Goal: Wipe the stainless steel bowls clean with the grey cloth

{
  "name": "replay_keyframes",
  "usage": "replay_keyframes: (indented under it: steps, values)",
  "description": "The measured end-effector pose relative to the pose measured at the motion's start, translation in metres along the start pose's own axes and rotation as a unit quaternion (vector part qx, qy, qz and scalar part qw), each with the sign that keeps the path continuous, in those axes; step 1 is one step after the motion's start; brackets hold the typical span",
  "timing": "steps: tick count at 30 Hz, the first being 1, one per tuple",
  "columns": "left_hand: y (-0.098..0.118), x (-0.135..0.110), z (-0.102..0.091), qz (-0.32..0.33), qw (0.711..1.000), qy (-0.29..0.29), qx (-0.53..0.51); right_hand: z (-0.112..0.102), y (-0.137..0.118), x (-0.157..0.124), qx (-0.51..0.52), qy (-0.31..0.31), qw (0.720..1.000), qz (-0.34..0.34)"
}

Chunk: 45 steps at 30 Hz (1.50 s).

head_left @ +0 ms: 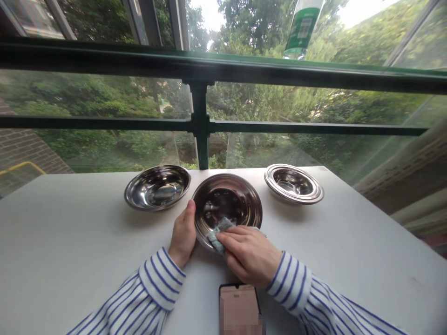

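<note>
A shiny metal bowl (244, 204) is at the middle of the white table, tilted a little toward me. My left hand (184, 235) grips its left rim, the thumb on the edge and the other fingers hidden beneath. My right hand (249, 253) is closed on a grey-green cloth (220, 231) and presses it against the bowl's near inner wall. Part of the cloth is covered by the fingers. To the left stands a second metal bowl (159, 188). On the right is a metal bowl with a wide rim (294, 183), possibly two pieces stacked.
A phone (238, 304) lies on the white table (87, 260) close below my right hand. Behind the table run a dark green railing (199, 121) and window glass. A bottle with a green label (302, 30) stands on the top rail. Curtain-like fabric (408, 172) hangs at the right.
</note>
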State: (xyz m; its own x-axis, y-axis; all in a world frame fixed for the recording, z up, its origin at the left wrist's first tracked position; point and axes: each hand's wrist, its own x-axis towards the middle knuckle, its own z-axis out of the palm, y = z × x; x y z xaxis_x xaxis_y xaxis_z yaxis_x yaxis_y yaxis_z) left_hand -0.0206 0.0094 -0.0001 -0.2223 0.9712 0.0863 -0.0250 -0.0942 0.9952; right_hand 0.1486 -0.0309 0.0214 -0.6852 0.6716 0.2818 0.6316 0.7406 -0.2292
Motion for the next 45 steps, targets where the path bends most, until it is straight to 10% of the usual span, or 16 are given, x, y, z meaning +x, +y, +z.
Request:
replay_keyframes:
  steps: [8, 16, 28, 37, 45]
  values:
    - [0.001, 0.0, 0.0, 0.013, 1.0, -0.005, 0.026, -0.01, 0.023, -0.007, -0.074, 0.0, 0.996, 0.041]
    - [0.001, 0.0, 0.001, 0.007, 1.0, -0.004, 0.004, 0.002, -0.001, -0.004, 0.076, 0.035, 0.996, 0.011]
    - [0.001, -0.001, 0.0, 0.008, 1.0, -0.025, -0.01, -0.015, 0.021, -0.012, 0.297, 0.23, 0.905, 0.2]
    - [0.005, -0.007, -0.001, -0.02, 0.996, -0.077, -0.029, -0.025, 0.034, -0.009, 0.18, 0.249, 0.944, 0.119]
    - [0.015, -0.022, -0.016, -0.068, 0.992, -0.096, 0.048, -0.027, 0.037, 0.009, 0.017, 0.107, 0.992, 0.067]
